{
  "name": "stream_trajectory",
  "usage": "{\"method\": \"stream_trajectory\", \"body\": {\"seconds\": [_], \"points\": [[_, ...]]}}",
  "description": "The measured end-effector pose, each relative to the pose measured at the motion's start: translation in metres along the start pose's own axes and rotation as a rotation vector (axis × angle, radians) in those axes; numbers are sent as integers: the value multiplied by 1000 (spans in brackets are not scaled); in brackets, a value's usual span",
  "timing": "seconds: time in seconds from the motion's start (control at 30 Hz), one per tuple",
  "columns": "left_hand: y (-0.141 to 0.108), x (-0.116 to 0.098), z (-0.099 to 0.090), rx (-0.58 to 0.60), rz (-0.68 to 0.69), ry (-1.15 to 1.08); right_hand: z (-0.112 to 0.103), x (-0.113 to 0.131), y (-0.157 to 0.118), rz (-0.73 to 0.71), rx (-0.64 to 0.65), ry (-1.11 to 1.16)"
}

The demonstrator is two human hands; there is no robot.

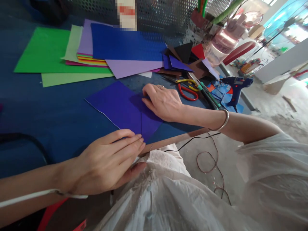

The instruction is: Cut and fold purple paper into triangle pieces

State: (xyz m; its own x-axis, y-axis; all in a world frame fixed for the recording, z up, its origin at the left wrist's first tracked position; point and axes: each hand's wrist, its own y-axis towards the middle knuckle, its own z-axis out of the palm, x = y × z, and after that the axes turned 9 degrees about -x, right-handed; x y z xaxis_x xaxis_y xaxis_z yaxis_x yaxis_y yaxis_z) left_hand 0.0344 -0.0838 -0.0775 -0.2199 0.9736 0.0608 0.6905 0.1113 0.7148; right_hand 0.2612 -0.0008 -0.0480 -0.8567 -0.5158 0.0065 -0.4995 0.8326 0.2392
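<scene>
A blue-violet sheet of paper [115, 102] lies on the table turned like a diamond, with a straight crease or flap edge running down its right part. My left hand [108, 160] rests at its near corner, fingers stretched out together with the tips on the paper and the thumb below the table edge. On the paper's right side lies my right hand [166, 101], its fingers curled and pressed against the sheet. The right fingertips are partly hidden, and that hand covers the paper's right corner.
Behind the sheet lies a stack of coloured paper, with a dark blue sheet [127, 41] on top and a green sheet [48, 51] at left. Right of it are scissors [189, 93], a green cutter [207, 93], paper scraps [184, 53], a glue gun [237, 86] and a pink bottle [220, 45].
</scene>
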Motion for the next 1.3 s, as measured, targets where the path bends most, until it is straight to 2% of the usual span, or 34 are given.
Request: {"method": "stream_trajectory", "body": {"seconds": [0.27,0.5,0.6,0.67,0.77,0.87,0.97,1.07,1.23,1.3], "points": [[0,-2,4,-33,-71,-16,6,-22,-4,80,-100,168],[10,2,3,-60,-125,-55,5,-15,-11,-32,-100,307],[13,3,4,-69,-133,-62,6,-10,-14,-5,-113,375],[14,3,4,-76,-136,-60,6,-8,-14,41,-110,511],[13,3,5,-89,-137,-56,0,-6,-11,128,-13,888],[12,3,6,-80,-137,-48,-8,-5,-6,238,187,1263],[10,2,6,-79,-132,-39,-14,-7,-2,311,294,1359],[11,4,2,-101,-172,-21,-15,-11,0,351,221,1345],[18,19,-4,-134,-372,42,-9,-12,-1,408,60,1353],[20,25,-4,-144,-407,58,-6,-12,-2,413,25,1353]]}}
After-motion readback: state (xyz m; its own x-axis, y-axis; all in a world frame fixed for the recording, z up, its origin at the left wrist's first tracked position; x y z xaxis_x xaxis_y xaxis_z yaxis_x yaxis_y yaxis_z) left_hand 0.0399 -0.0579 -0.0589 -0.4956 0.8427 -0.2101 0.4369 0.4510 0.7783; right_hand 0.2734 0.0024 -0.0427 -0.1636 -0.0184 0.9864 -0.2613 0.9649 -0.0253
